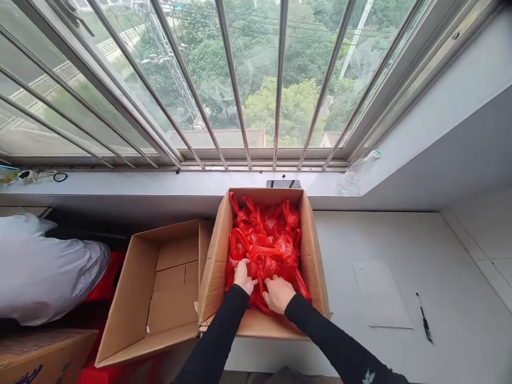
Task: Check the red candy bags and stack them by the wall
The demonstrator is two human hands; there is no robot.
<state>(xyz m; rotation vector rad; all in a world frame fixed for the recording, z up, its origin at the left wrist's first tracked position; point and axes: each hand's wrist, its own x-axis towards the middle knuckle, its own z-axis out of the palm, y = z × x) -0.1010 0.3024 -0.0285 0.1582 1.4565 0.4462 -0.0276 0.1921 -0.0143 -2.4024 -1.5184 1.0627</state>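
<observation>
A cardboard box (316, 261) in front of me is filled with several knotted red plastic bags (286, 248). What is inside the bags cannot be made out. Both my hands reach into the near part of this box. My left hand (244, 277) is closed on a red bag, its thumb and fingers bent around the crumpled plastic. Just to the right, my right hand (279, 293) also has its fingers curled into the red plastic. The tips of the fingers are partly hidden among the bags.
A second open cardboard box (172, 298) stands to the left, with nothing visible inside. A sheet of paper (382, 295) and a pen (424, 319) lie on the white table (340, 234). Behind are a phone (283, 184), a clear bottle (356, 173) and a barred window.
</observation>
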